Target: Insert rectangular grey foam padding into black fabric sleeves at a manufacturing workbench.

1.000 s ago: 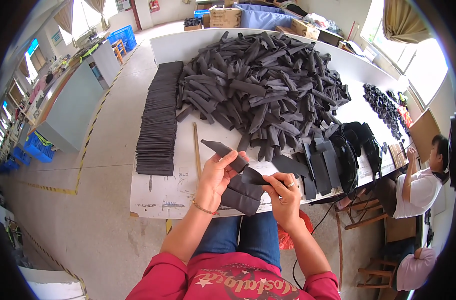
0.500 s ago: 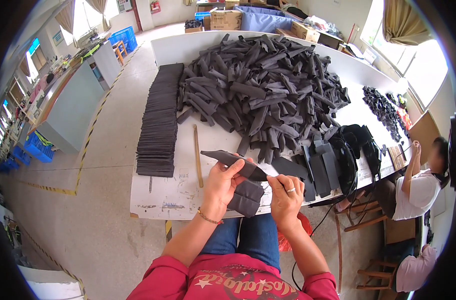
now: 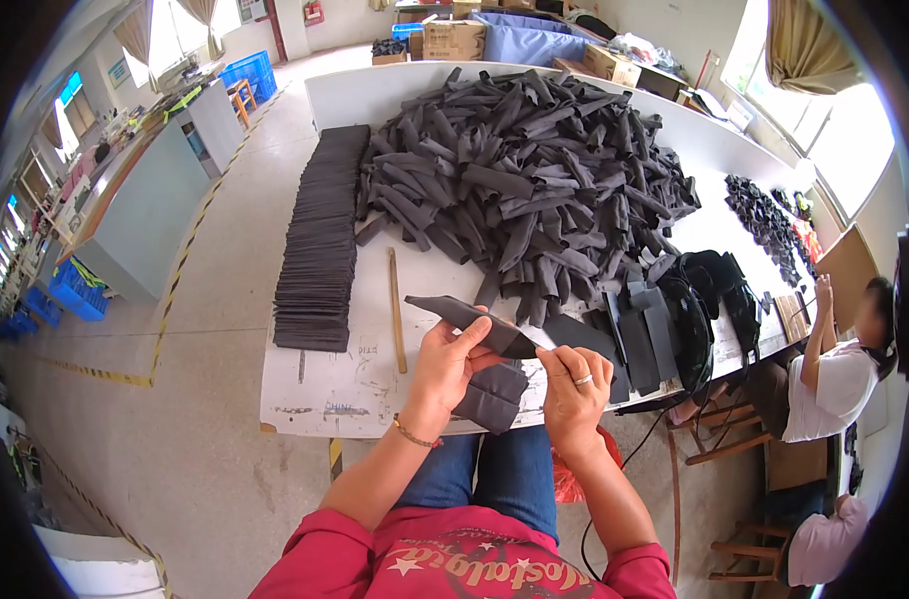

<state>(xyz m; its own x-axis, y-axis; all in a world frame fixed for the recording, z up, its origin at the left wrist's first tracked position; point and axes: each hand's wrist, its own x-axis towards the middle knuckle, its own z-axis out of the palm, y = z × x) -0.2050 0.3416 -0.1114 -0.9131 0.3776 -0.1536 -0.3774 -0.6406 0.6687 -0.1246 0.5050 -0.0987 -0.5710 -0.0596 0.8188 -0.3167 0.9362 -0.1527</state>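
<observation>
A dark grey fabric sleeve (image 3: 464,315), narrow and folded, is raised above the near edge of the table. My left hand (image 3: 449,361) is closed round its middle, thumb on top. My right hand (image 3: 576,391), a ring on one finger, is pinched closed at the sleeve's right end; what exactly lies between its fingertips is too small to make out. Just below, a few flat dark fabric pieces (image 3: 492,399) lie at the table's edge. A large heap of rolled dark fabric pieces (image 3: 534,170) covers the middle of the table.
Left of the heap stands a long row of stacked dark pieces (image 3: 320,240). A wooden stick (image 3: 397,309) lies on the white table (image 3: 325,394). On the right are flat dark panels (image 3: 646,339) and glossy black bundles (image 3: 699,299). A seated person (image 3: 834,384) works beyond them.
Both hands stay almost where they were, the sleeve still between them. My right hand has shifted very slightly to the right.
</observation>
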